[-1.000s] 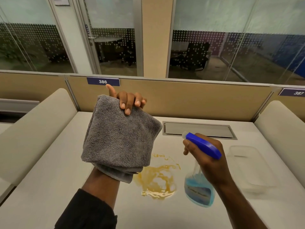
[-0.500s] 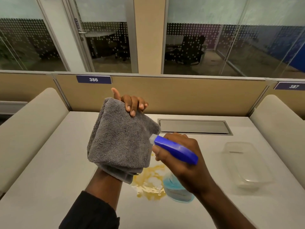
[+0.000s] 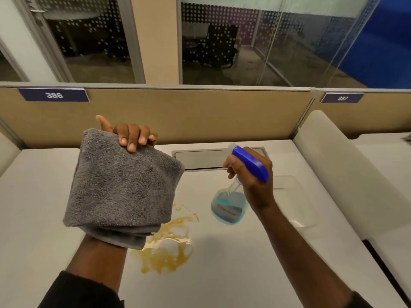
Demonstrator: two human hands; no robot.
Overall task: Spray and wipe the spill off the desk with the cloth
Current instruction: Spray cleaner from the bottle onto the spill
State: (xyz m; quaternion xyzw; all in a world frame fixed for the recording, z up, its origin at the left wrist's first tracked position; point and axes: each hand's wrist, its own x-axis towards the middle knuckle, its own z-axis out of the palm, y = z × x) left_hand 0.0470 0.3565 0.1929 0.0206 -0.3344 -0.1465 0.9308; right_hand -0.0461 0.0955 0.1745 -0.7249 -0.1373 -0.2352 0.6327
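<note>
Pale desk (image 3: 44, 207), yellow spill (image 3: 165, 252) centre; glass-walled office behind.

Both my hands are up off the bench: left hand (image 3: 131, 136) raised palm-away, fingers curled over the grey cloth (image 3: 122, 187), right hand (image 3: 253, 181) wrapped round the spray bottle (image 3: 229, 207) neck, wrist bent.

On the desk (image 3: 44, 218), a spill (image 3: 165, 247) lies near the front. A cloth (image 3: 122, 187) hangs above and left of the spill; a spray bottle (image 3: 235, 196) is held behind and right of it. Farther right sits a tray (image 3: 295, 203); a cable hatch (image 3: 206, 158) lies behind.
</note>
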